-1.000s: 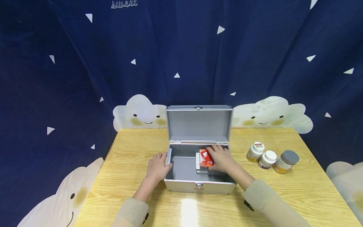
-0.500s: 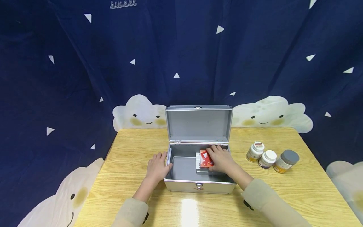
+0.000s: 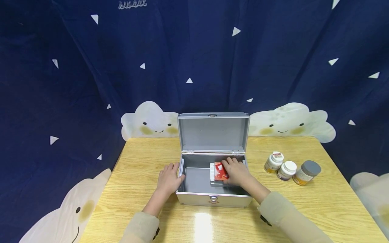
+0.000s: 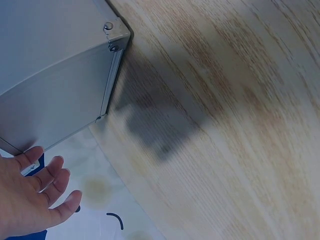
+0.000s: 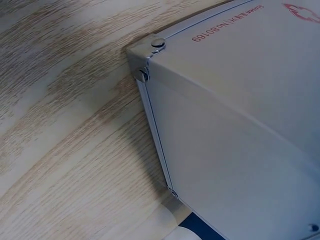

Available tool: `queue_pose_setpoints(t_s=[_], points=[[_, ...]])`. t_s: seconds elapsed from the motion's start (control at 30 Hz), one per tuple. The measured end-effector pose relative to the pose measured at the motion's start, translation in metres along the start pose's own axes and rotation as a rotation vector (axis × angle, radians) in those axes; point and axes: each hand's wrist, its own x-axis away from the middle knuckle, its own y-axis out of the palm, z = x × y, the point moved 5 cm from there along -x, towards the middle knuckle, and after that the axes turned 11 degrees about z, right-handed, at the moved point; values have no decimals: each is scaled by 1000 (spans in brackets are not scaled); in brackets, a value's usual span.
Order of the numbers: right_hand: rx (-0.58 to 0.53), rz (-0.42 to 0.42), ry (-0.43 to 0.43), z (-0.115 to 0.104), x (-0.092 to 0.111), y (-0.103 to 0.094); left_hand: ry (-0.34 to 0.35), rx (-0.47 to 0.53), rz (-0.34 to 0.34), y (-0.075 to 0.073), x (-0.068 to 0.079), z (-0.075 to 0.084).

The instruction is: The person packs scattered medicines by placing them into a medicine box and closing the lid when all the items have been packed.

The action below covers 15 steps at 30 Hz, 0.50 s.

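Note:
An open silver metal case stands on the table with its lid raised at the back. My left hand holds the case's left rim, thumb over the inner side and fingers outside. In the left wrist view a fingertip touches the outer wall. Inside the case, on the right, my right hand grips a small red box by its right part, which the fingers hide. A white box shows along its left side. The right wrist view shows only the case's outer wall.
Three pill bottles stand on the table to the right: a white-capped one with a red label, a smaller white one and a grey-lidded one. A dark blue curtain with cloud shapes hangs behind.
My right hand and the red box have shifted slightly toward the front of the case. My left hand and the bottles have stayed in place.

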Motion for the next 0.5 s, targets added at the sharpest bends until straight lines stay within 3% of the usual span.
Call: queue_pose_setpoints(t_s=[0.5], points=[[-2, 26, -20, -1, 5, 0, -1, -8, -4, 1, 1, 0]])
